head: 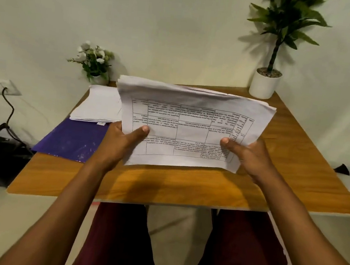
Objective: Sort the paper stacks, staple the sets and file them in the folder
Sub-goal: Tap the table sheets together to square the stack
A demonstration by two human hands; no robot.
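**Paper stack (192, 121) held over the table in both hands**

The wooden table (164, 185) fills the middle of the view. The paper stack is held above its centre, clear of the surface and throwing a shadow on the wood by the near edge. Its top sheet carries a printed grid of text that reads upside down from here, and the sheets at its far edge lie slightly fanned.

A purple folder (72, 138) lies flat along the left edge. A second pile of white sheets (101, 107) sits toward the far left corner, its near edge overlapping the folder's far end.

A leafy plant in a white pot (265, 83) stands at the far right corner.

The left hand (121, 141) grips the held stack's left side and the right hand (247, 155) its right side, each with the thumb pressed on the top sheet and the fingers hidden beneath.

A small white-flowered plant (95, 63) stands at the far left corner, behind the second pile.
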